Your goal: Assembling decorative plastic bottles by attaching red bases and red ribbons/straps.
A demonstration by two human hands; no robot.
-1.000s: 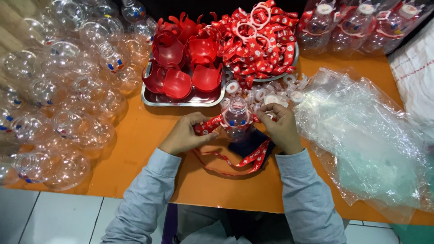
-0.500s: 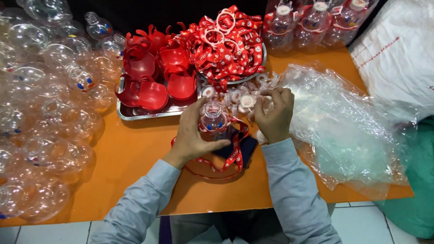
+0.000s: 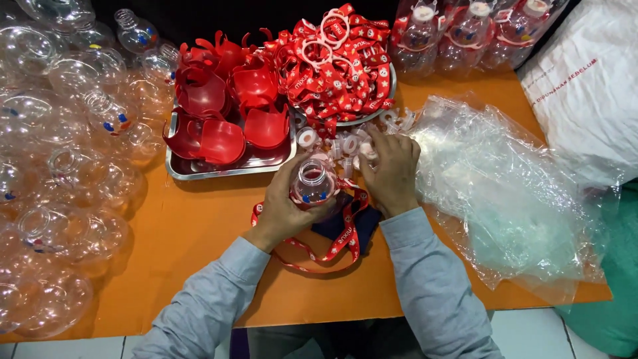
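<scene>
A steel tray (image 3: 199,174) on the orange worktop (image 3: 199,233) holds red plastic cup-shaped parts (image 3: 229,110), and just right of it a round dish (image 3: 389,90) is heaped with red printed straps (image 3: 332,66). Clear empty bottles (image 3: 60,166) crowd the left side (many overlapping), crumpled clear plastic bags (image 3: 505,179) lie at the right, and 3 bagged bottles (image 3: 465,33) stand along the far edge.

Both hands curled closed, left (image 3: 282,203) beside right (image 3: 392,173)

Bottle: small clear plastic bottle (image 3: 312,186), open-mouthed, upright, above the tabletop's near edge.
Strap: red printed ribbon strap (image 3: 332,242), looped beneath the bottle.
Rings: small white plastic rings (image 3: 345,143), heaped just behind.
</scene>
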